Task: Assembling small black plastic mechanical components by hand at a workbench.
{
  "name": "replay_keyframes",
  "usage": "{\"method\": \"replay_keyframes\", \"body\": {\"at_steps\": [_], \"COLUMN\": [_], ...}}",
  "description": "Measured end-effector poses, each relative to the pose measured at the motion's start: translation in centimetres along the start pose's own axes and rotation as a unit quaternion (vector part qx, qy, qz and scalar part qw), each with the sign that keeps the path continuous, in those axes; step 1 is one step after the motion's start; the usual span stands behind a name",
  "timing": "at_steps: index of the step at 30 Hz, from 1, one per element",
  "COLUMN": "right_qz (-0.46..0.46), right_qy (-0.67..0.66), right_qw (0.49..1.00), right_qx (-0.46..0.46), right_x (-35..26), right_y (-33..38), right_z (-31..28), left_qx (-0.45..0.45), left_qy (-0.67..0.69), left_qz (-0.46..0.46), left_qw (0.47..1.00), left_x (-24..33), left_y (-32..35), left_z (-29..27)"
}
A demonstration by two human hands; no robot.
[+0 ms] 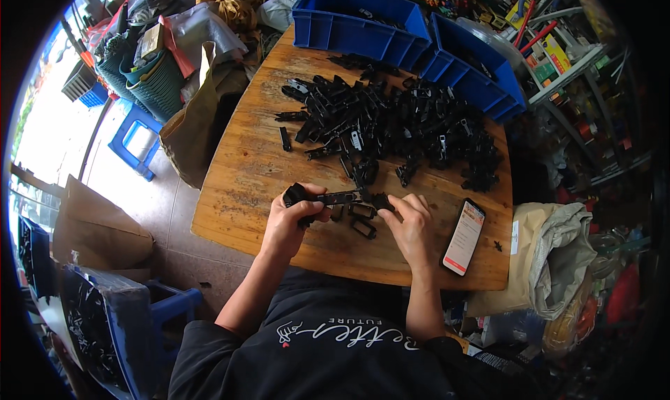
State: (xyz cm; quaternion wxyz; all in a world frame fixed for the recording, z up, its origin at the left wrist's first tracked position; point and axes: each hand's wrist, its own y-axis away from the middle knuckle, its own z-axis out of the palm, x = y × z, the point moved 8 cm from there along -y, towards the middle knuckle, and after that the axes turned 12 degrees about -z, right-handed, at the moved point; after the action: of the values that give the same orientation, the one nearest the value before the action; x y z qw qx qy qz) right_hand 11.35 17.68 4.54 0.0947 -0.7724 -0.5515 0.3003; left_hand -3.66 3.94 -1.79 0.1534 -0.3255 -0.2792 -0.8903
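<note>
Over the near part of the wooden table point(234, 159), my left hand point(285, 222) is closed round one end of a long black plastic part point(340, 197), which points to the right. My right hand point(414, 225) pinches a small black piece point(381, 201) at that part's far end; whether the two are joined I cannot tell. Below them, between the hands, lie a few small black rectangular frames point(363, 227). A wide heap of black plastic parts point(391, 117) spreads across the table beyond both hands.
Two blue bins point(359, 30) stand along the table's far edge, the right one angled. A lit phone point(463, 238) lies right of my right hand. A paper sack point(516, 260) leans at the right edge, a brown bag point(192, 131) at the left. A blue stool point(136, 140) stands on the floor.
</note>
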Motion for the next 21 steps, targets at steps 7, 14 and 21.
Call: {"method": "replay_keyframes", "body": {"at_steps": [7,14,21], "right_qz": [-0.012,0.023,0.128], "right_qy": [-0.003,-0.053,-0.398], "right_qw": [0.999,0.998,0.908], "right_qx": [-0.036,-0.011,0.019], "right_x": [-0.1,0.0,-1.5], "right_y": [-0.4,0.7,0.7], "right_z": [0.8,0.8,-0.4], "left_qx": [-0.002,0.026,0.026], "left_qy": [-0.009,-0.021,-0.114], "left_qz": [0.0,0.004,0.031], "left_qw": [1.0,0.999,0.993], "left_x": [0.0,0.1,0.1], "left_y": [-0.1,0.1,0.1], "left_z": [0.0,-0.3,1.5]}}
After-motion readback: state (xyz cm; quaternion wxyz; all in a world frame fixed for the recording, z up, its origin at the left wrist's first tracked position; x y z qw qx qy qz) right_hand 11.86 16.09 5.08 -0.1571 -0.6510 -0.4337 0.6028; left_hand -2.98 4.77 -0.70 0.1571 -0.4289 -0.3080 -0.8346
